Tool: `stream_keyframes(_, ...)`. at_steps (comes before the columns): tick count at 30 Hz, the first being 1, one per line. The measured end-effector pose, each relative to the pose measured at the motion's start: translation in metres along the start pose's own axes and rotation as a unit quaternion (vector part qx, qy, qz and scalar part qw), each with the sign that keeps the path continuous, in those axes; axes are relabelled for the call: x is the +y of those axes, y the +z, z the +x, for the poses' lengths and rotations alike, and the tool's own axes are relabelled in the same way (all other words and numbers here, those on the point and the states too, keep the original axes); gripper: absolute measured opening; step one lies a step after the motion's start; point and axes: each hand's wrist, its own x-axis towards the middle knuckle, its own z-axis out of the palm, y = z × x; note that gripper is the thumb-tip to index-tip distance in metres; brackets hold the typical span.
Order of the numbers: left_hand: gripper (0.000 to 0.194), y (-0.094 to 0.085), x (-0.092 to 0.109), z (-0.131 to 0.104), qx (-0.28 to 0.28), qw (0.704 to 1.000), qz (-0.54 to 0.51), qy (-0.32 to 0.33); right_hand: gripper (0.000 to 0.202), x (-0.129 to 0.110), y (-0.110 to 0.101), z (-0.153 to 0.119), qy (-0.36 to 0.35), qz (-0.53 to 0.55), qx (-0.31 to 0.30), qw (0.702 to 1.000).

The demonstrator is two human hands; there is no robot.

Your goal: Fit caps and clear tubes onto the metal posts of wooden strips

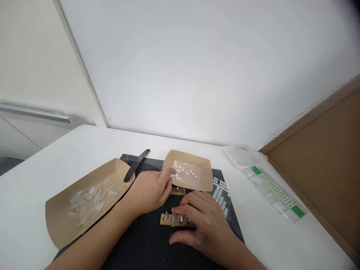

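My left hand [153, 189] reaches over the small brown card tray [206, 174]. Its index finger is stretched out to a cluster of small white pieces [177, 176] in there, and the thumb sits a little lower, apart from it. My right hand [206, 221] is open, thumb and fingers spread around a wavy-edged wooden strip [162, 221]. Two clear nail tips [173, 220] stand on the strip's left end, beside shiny round metal studs [180, 220]. A right fingertip is at or very near the second tip. Another strip with studs [180, 190] lies behind, partly covered.
A larger card tray [56, 213] at left holds many loose clear nail tips [90, 198]; a black nail file [136, 165] rests across its edge. White tabs [221, 195] lie on the dark mat [149, 243]. At right are a compartment box [275, 195] and a clear plastic container [242, 155].
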Motion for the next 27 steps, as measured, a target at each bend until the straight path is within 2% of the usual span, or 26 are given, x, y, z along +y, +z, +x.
stream_keyframes(4,0.025,-0.001,0.001,0.001,-0.001,1.0,-0.004,-0.004,0.03,-0.002,0.0,-0.001,-0.033,0.016,-0.026,0.999)
stream_keyframes(7,0.026,-0.001,0.001,0.002,-0.003,1.0,-0.008,-0.008,0.023,-0.002,0.001,-0.002,-0.042,0.005,-0.038,0.998)
stream_keyframes(27,0.029,0.008,-0.004,0.0,-0.029,0.999,-0.02,-0.029,0.026,-0.016,0.002,0.006,-0.082,-0.123,-0.106,0.983)
